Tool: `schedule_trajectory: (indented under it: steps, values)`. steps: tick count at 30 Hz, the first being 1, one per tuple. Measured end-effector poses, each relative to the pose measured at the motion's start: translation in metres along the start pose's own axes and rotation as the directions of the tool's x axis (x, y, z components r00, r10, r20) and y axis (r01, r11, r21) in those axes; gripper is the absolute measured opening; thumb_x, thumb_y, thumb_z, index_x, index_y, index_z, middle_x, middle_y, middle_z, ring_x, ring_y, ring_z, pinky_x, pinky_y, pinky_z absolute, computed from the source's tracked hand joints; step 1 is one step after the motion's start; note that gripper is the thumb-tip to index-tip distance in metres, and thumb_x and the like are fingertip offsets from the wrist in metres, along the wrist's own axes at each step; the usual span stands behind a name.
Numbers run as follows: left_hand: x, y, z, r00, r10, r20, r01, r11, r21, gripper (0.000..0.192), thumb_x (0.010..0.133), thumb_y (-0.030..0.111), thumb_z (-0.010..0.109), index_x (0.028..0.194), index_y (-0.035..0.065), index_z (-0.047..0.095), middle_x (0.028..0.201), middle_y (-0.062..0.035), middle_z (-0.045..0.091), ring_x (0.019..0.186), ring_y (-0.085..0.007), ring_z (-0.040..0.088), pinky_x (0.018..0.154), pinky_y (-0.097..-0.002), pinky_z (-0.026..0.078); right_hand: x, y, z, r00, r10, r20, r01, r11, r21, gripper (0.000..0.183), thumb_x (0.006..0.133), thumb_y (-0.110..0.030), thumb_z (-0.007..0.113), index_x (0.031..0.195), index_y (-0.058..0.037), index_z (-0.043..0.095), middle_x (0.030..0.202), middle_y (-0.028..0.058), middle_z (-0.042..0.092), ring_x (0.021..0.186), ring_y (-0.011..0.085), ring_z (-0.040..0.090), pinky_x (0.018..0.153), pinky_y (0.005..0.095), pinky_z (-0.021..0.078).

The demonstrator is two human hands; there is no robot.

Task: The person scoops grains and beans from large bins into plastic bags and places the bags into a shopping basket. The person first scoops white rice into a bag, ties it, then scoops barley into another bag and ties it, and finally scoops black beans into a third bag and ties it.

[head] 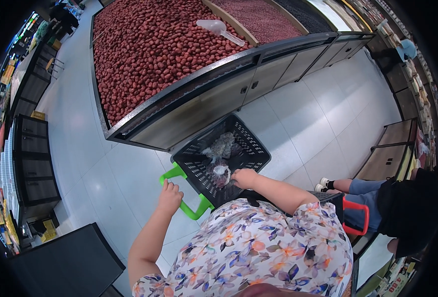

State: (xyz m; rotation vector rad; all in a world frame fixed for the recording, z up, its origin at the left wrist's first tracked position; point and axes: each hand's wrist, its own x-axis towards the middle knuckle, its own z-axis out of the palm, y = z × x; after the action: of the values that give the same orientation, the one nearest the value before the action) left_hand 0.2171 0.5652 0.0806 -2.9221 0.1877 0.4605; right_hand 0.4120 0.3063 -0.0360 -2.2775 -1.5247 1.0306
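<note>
A black plastic shopping basket [246, 148] stands below the edge of the bulk bin. My left hand [170, 196] is closed around its green handle [193, 215]. Over the basket's near side is my right hand [244, 179], its fingertips at a knotted clear plastic bag [220, 174] with dark reddish contents; whether they grip it cannot be told. Another clear bag with greyish, speckled contents [222, 145] lies deeper in the basket. Beyond the basket, a clear plastic scoop [220, 30] rests on red dried jujubes [155, 48].
Wooden dividers [233, 22] separate the jujubes from smaller reddish goods [256, 18] and dark goods [304, 15]. At right stand a person in shorts [367, 196] and a basket with a red handle [365, 219]. A dark counter [70, 263] is at lower left. Another person [406, 50] is farther off.
</note>
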Motion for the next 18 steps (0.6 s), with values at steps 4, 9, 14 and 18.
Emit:
schedule_trajectory:
  steps: [4, 9, 14, 18]
  values:
    - [0.036, 0.002, -0.009, 0.998, 0.056, -0.042, -0.057, 0.998, -0.008, 0.012, 0.07, 0.016, 0.055, 0.065, 0.0127, 0.066, 0.076, -0.0075, 0.055, 0.089, -0.026, 0.052, 0.103, -0.0504, 0.03, -0.005, -0.004, -0.009, 0.999, 0.003, -0.042, -0.001, 0.998, 0.06, 0.029, 0.077, -0.028, 0.062, 0.101, -0.0126, 0.064, 0.099, 0.011, 0.062, 0.09, 0.0302, 0.062, 0.077, 0.0411, 0.0504]
    - [0.085, -0.002, -0.026, 0.993, 0.09, -0.07, -0.089, 0.996, 0.02, 0.011, 0.068, 0.015, 0.055, 0.064, 0.0129, 0.066, 0.075, -0.0071, 0.054, 0.089, -0.0255, 0.053, 0.103, -0.0492, 0.031, -0.01, -0.009, -0.024, 0.992, 0.012, -0.125, 0.006, 0.99, 0.14, 0.026, 0.078, -0.027, 0.06, 0.099, -0.0128, 0.065, 0.098, 0.0127, 0.062, 0.088, 0.0304, 0.063, 0.076, 0.0415, 0.0509]
    - [0.113, -0.013, -0.035, 0.986, 0.153, -0.072, -0.15, 0.988, 0.047, 0.012, 0.069, 0.015, 0.055, 0.068, 0.0126, 0.067, 0.074, -0.0078, 0.056, 0.089, -0.0254, 0.053, 0.103, -0.0487, 0.031, -0.01, -0.025, -0.042, 0.987, 0.0, -0.161, 0.043, 0.965, 0.258, 0.029, 0.078, -0.028, 0.061, 0.103, -0.0131, 0.064, 0.096, 0.0123, 0.062, 0.089, 0.0311, 0.062, 0.076, 0.0422, 0.0508]
    - [0.134, -0.006, -0.04, 0.982, 0.182, -0.051, -0.178, 0.982, 0.07, 0.012, 0.071, 0.015, 0.055, 0.071, 0.0121, 0.067, 0.076, -0.0083, 0.058, 0.088, -0.0255, 0.054, 0.103, -0.0487, 0.03, -0.013, -0.042, -0.049, 0.995, 0.008, -0.101, 0.03, 0.929, 0.368, 0.035, 0.08, -0.03, 0.061, 0.11, -0.0123, 0.061, 0.106, 0.0123, 0.061, 0.094, 0.0312, 0.06, 0.082, 0.0409, 0.0487]
